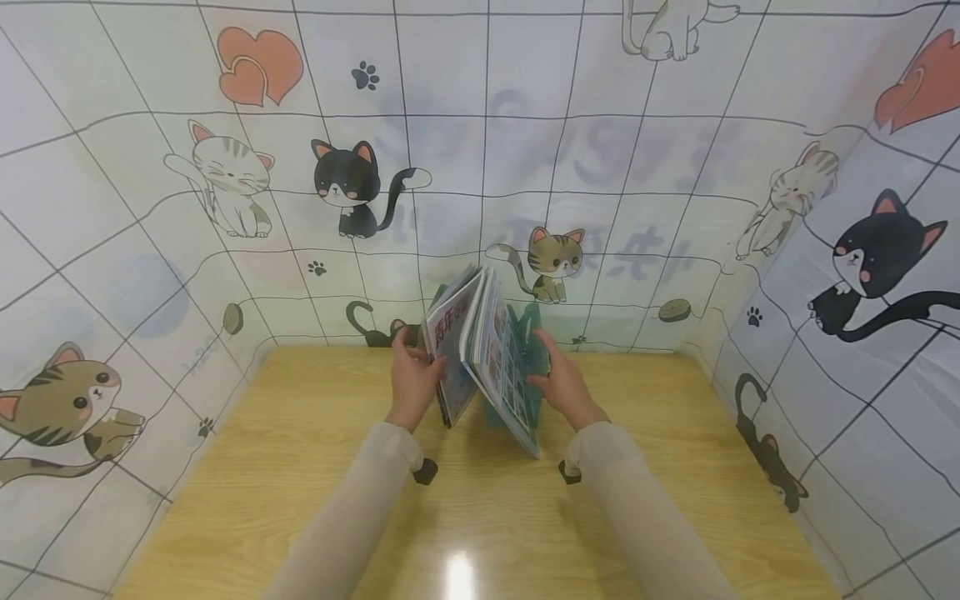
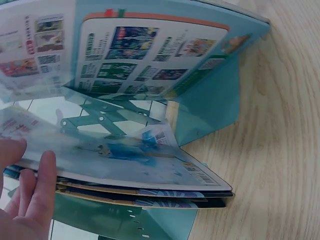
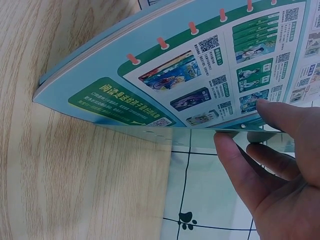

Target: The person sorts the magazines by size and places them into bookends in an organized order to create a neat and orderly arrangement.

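Observation:
A green metal book rack (image 1: 534,342) with a folding lattice (image 2: 107,118) stands against the back of the table, magazines in it. At its left, a few magazines (image 1: 452,358) lean together; my left hand (image 1: 414,379) grips their outer edge, thumb on the cover and other fingers round the side. A thicker stack of magazines (image 1: 498,358) tilts at the right, its lower corner jutting toward me. My right hand (image 1: 568,387) pinches the rack's right end plate, thumb (image 3: 272,112) beside the printed back cover and fingers (image 3: 230,155) on the outer side. Between both groups the lattice shows.
The wood-grain table (image 1: 465,517) spreads out in front and to both sides. A white cloth (image 1: 450,167) with cat drawings and grid lines encloses the back and sides, close behind the rack. Dark wrist straps (image 1: 425,472) show at both cuffs.

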Tool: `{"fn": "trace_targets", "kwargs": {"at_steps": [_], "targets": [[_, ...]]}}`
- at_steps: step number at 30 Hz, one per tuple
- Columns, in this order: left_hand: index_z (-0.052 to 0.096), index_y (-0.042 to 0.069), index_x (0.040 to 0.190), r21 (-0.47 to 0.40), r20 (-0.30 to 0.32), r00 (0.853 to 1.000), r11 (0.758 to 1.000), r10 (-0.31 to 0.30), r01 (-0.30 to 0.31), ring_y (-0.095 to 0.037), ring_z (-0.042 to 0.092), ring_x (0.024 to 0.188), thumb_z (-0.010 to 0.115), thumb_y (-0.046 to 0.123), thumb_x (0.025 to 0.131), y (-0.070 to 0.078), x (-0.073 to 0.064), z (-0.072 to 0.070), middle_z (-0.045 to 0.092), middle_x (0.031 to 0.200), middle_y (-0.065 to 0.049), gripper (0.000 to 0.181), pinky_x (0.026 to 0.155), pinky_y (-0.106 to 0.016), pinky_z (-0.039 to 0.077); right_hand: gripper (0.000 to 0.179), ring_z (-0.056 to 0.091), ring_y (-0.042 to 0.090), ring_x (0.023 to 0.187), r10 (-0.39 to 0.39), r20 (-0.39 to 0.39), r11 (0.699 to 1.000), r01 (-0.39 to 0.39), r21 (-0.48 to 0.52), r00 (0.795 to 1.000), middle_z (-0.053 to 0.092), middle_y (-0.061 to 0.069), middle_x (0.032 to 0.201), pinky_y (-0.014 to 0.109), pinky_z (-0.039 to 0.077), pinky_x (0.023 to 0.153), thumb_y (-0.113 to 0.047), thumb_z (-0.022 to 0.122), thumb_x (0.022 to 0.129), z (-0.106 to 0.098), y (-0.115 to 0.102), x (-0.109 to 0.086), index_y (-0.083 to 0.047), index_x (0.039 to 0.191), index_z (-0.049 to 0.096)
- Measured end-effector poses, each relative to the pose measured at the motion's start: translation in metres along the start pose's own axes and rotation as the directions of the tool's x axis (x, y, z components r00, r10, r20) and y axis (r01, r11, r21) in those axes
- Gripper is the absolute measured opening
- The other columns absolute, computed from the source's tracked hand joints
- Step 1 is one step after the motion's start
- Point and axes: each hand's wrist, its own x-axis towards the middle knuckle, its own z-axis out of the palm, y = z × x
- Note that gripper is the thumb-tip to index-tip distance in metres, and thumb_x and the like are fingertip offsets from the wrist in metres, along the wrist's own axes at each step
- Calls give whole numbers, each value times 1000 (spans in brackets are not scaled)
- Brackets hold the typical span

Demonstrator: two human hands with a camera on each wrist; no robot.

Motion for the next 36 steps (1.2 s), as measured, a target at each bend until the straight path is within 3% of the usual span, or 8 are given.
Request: {"fn": "trace_targets", "kwargs": {"at_steps": [2,9,10,13,20,26,36], "targets": [[16,5,154,-2,30,999,1000,-30,30,-25,68,74,74,12,85,-1,2,-3,53,108,-16,90,69,-38,56,90,64,30,77,1,4,1000,-1,4,1000,43,20,146,50,52,79,-6,76,83,0,0,0,-24,153,23],[29,1,151,32,134,988,997,-75,71,-26,71,78,72,22,88,-3,7,-11,54,114,-20,80,86,-46,52,90,65,34,94,-13,0,1000,13,-9,1000,40,19,148,52,50,87,-6,76,83,1,1,0,-23,153,23],[30,1,150,27,138,988,997,-76,73,-26,71,78,73,22,88,-3,7,-11,55,113,-20,78,86,-46,52,90,65,34,89,-13,1,1000,13,-6,1000,41,20,148,52,50,86,-5,76,84,1,1,-1,-23,154,23],[32,1,150,17,140,987,997,-73,71,-26,71,76,73,19,88,-5,8,-11,56,109,-20,76,82,-44,54,90,65,34,83,-8,1,1000,8,-8,1000,44,20,146,51,51,83,-6,77,83,1,1,-1,-24,153,23],[39,3,147,-17,131,987,996,-89,92,-25,71,75,73,14,88,-3,7,-8,57,105,-16,69,71,-35,58,91,54,42,117,-8,-8,1000,8,12,1000,38,17,150,55,46,94,-4,77,82,1,2,1,-24,153,24],[42,2,145,-51,118,991,996,-63,69,-26,70,78,73,11,87,-2,3,-2,57,103,-16,66,68,-34,58,91,60,40,110,0,-1,1000,0,11,1000,38,18,150,53,48,91,-4,77,82,1,0,1,-24,153,23],[44,1,143,-55,99,994,997,-44,49,-26,70,77,73,5,86,2,-2,3,59,99,-16,64,64,-31,58,91,57,42,113,2,-4,1000,-2,12,1000,40,20,149,55,47,93,-4,77,83,0,-1,1,-26,153,23]]}}
